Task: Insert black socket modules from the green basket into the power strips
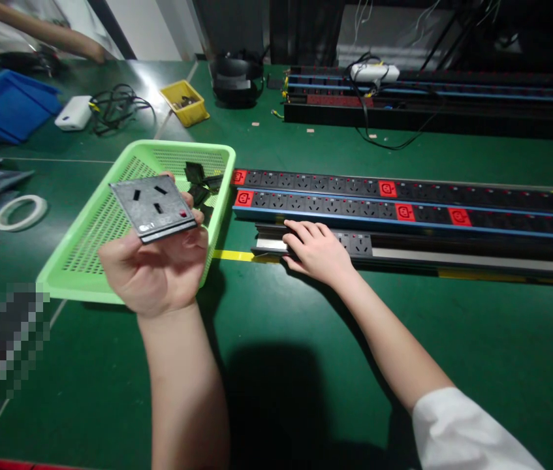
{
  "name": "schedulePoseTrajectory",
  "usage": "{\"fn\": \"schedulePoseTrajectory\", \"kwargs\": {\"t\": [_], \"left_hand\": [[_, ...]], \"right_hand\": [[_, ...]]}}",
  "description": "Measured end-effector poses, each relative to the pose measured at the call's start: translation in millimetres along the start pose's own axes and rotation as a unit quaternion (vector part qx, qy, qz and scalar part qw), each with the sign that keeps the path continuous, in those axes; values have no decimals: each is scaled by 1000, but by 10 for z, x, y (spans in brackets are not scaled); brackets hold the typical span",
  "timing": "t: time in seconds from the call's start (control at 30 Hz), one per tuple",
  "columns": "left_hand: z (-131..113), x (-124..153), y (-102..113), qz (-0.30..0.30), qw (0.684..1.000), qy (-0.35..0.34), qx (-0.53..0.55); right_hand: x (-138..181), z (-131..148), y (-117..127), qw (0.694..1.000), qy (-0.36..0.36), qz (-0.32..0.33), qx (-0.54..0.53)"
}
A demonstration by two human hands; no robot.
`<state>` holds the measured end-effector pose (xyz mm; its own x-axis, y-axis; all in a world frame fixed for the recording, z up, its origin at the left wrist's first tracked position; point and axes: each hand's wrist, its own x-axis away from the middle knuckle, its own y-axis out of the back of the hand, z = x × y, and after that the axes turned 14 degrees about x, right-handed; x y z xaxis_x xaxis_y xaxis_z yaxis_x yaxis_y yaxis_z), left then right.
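Raised over the green basket (pixel 80 290), my left hand (pixel 163 267) grips a black square socket module (pixel 153 205) with three slots and a small red dot, its face turned up toward me. A few more black modules (pixel 198 186) lie at the basket's right side. My right hand (pixel 318 251) rests with fingers stretched out across the left part of a metal channel rail (pixel 452 261). Socket modules (pixel 359 244) sit in that rail just right of the hand; those under the hand are hidden. Behind it lie two filled socket strips (pixel 330 206) with red outlets.
At the back right lies a stack of black strips (pixel 379 114) with a white box and cables on it. A yellow bin (pixel 185 104), a black round container (pixel 237 81), blue bins (pixel 12 104) and a tape roll (pixel 20 213) stand around. A person's arm (pixel 51 29) shows at top left.
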<state>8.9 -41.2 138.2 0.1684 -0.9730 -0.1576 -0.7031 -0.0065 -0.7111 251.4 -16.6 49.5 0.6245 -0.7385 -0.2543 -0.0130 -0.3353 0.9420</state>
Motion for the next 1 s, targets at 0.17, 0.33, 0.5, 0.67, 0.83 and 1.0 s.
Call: {"fn": "schedulePoseTrajectory", "kwargs": {"t": [0.17, 0.33, 0.5, 0.67, 0.83, 1.0], "left_hand": [[195, -31, 71, 25, 997, 43, 50], [481, -65, 213, 52, 988, 36, -142], [799, -136, 435, 106, 949, -8, -298], [1057, -158, 541, 60, 939, -55, -333], [1187, -173, 616, -67, 934, -78, -341], [1221, -176, 728, -120, 923, -75, -358]], "right_hand": [[1, 1, -2, 1000, 0, 0, 7], [3, 7, 2, 1000, -1, 4, 8], [0, 9, -1, 1000, -2, 0, 2], [-1, 13, -2, 1000, -1, -1, 3], [-1, 10, -5, 1000, -1, 3, -1], [2, 5, -3, 1000, 0, 3, 2]]}}
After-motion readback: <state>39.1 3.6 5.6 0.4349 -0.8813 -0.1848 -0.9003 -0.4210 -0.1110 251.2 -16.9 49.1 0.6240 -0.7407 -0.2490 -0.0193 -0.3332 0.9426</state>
